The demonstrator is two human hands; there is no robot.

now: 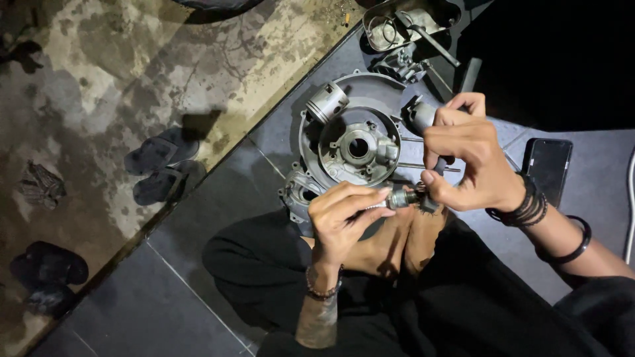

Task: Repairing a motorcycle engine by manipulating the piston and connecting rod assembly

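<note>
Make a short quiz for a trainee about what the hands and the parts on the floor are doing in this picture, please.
1. True or false: the piston rests on the grey engine casing.
2. Which hand grips the small metal shaft part by its end? A. left hand B. right hand C. neither
3. Fill in: the black phone lies on the ____ floor tiles.

Key: 1 true; 2 A, while the right hand holds a dark tool against it; 3 dark grey.
</note>
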